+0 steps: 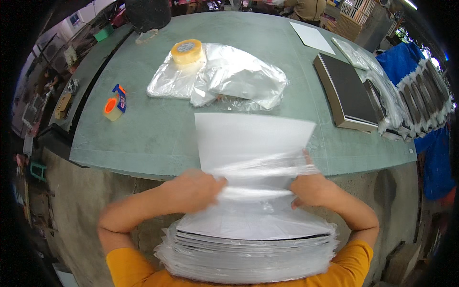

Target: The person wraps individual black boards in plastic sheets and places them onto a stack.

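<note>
A stiff white sheet (253,136) lies on the near edge of the table, its lower part inside a clear plastic bag (258,193). My left hand (198,191), somewhat smeared by motion, has its fingers curled at the bag's left side. On the other side, my right hand (311,189) grips the bag's edge with fingers and thumb. The plastic is creased across the sheet between both hands. Close against my body sits a thick stack of plastic-bagged flat sheets (248,258), partly under the bag.
Across the green table (143,138) lie a pile of clear plastic bags (244,76) topped by a tape roll (187,51), and a tape dispenser (114,103). To the right are a dark flat box (346,91), a white sheet (312,37) and bagged dark panels (425,95). A person (308,8) is beyond.
</note>
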A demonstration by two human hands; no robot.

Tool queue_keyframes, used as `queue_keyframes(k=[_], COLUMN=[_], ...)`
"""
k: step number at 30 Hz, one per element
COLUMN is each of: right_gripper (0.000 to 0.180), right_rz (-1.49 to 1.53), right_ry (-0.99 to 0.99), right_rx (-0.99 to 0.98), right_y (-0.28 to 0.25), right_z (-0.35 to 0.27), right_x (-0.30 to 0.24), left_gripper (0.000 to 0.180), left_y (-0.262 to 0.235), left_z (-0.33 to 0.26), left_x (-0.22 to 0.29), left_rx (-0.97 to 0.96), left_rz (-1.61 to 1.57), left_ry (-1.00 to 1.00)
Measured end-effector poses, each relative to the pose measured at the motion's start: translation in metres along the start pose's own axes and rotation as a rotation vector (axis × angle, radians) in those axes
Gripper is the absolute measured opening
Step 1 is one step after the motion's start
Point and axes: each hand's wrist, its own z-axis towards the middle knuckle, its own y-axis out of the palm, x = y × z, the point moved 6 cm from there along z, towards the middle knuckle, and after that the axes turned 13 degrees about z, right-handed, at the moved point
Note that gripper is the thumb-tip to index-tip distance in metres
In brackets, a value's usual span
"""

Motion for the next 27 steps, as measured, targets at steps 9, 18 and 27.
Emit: queue_keyframes(k=[9,18,27], right_gripper=[0.019,0.046,0.028], right_rz=[0.979,0.396,1.341], right_ry=[-0.048,0.000,-0.138], right_rx=[0.840,1.445,1.031], right_y=[-0.042,-0.052,-0.025], right_z=[-0.043,-0.052,-0.056], right_x=[0.046,0.025,0.088], left_gripper=[0.020,0.025,0.021], left_y=[0.051,-0.061,-0.043], left_z=[0.003,-0.059,-0.031], left_x=[-0.013,-0.089,-0.101], left_rx=[-0.223,1.249,0.629], left_rz=[0.102,0.040,-0.415], left_ry=[0.028,-0.734,-0.252])
